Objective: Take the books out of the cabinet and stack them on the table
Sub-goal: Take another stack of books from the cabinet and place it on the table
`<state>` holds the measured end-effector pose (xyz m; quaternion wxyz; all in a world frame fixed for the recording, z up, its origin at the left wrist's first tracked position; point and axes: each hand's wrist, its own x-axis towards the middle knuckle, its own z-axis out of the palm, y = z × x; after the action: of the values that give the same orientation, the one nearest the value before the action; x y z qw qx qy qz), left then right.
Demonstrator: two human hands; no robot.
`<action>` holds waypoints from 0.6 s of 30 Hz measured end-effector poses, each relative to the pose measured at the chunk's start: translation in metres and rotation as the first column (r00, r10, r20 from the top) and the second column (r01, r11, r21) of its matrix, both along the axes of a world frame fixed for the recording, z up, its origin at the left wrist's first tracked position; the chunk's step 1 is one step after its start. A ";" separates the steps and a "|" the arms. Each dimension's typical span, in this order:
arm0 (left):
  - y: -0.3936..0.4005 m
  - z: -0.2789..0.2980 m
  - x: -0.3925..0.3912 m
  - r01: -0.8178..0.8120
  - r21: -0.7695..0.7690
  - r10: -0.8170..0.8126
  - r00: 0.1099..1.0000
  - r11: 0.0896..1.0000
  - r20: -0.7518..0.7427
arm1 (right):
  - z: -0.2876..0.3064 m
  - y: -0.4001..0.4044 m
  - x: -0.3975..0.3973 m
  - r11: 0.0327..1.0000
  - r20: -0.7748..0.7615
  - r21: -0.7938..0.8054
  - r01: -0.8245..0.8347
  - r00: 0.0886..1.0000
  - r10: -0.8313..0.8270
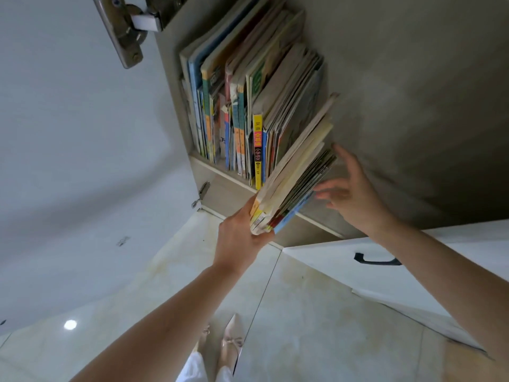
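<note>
- The left hand (239, 235) grips the lower spine end of a bundle of thin books (296, 179), fingers curled round it, the bundle tilted and half out of the cabinet (399, 92).
- The right hand (351, 188) is at three o'clock of the bundle, fingers spread and relaxed, just beside its edge; whether they touch it is unclear.
- At eleven o'clock of the bundle, a row of upright books (242, 106) fills the shelf.
- At ten o'clock, the open cabinet door (68, 133) shows a metal hinge (124, 26).
- At six o'clock, tiled floor (303, 312) and pointed shoes (230, 344).
</note>
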<state>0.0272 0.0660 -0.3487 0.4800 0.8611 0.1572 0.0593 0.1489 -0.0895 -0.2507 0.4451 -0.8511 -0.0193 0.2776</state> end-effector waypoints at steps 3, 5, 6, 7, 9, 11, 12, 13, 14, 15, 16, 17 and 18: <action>0.006 -0.011 -0.006 0.015 -0.052 -0.013 0.999 0.999 0.033 | -0.021 0.000 0.018 1.000 0.041 0.020 0.016 0.999 -0.017; 0.011 -0.018 -0.013 0.007 -0.106 0.001 0.997 0.994 0.072 | -0.036 -0.001 0.029 0.998 -0.034 0.055 0.022 0.999 -0.020; 0.013 -0.021 -0.016 0.001 -0.138 0.011 0.996 0.990 0.084 | -0.041 -0.002 0.033 1.000 -0.023 0.005 -0.024 0.999 0.024; 0.013 -0.023 -0.020 -0.008 -0.165 0.022 0.996 0.986 0.086 | -0.046 -0.002 0.038 0.994 -0.002 -0.059 -0.095 0.995 0.095; 0.013 -0.024 -0.024 -0.007 -0.212 0.027 0.995 0.977 0.091 | -0.043 -0.001 0.040 0.973 0.020 -0.112 -0.203 0.978 0.207; 0.015 -0.026 -0.026 0.020 -0.215 0.005 0.994 0.976 0.113 | -0.037 0.003 0.043 0.953 0.003 -0.068 -0.295 0.955 0.296; 0.015 -0.027 -0.025 0.030 -0.217 -0.006 0.994 0.976 0.110 | -0.035 0.005 0.042 0.951 0.015 -0.032 -0.308 0.951 0.309; 0.016 -0.028 -0.024 0.035 -0.232 -0.010 0.994 0.972 0.108 | -0.036 0.006 0.044 0.947 0.042 0.010 -0.320 0.947 0.319; 0.017 -0.029 -0.024 0.040 -0.247 -0.013 0.994 0.968 0.111 | -0.039 0.006 0.047 0.940 0.071 0.031 -0.339 0.939 0.336; 0.018 -0.028 -0.023 0.043 -0.263 -0.012 0.993 0.964 0.116 | -0.043 0.005 0.050 0.937 0.091 0.032 -0.349 0.934 0.345; 0.019 -0.028 -0.022 0.035 -0.271 -0.004 0.993 0.962 0.115 | -0.045 0.004 0.052 0.935 0.103 0.020 -0.355 0.931 0.351; 0.019 -0.026 -0.022 0.029 -0.277 0.003 0.994 0.960 0.112 | -0.049 0.001 0.053 0.938 0.092 0.013 -0.345 0.935 0.343; 0.020 -0.024 -0.022 0.029 -0.278 0.002 0.994 0.960 0.111 | -0.052 -0.002 0.054 0.942 0.081 0.000 -0.337 0.938 0.336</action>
<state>0.0057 0.0856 -0.3732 0.6048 0.7813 0.1313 0.0809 0.2034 -0.0912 -0.3028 0.3959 -0.8426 -0.1840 0.3153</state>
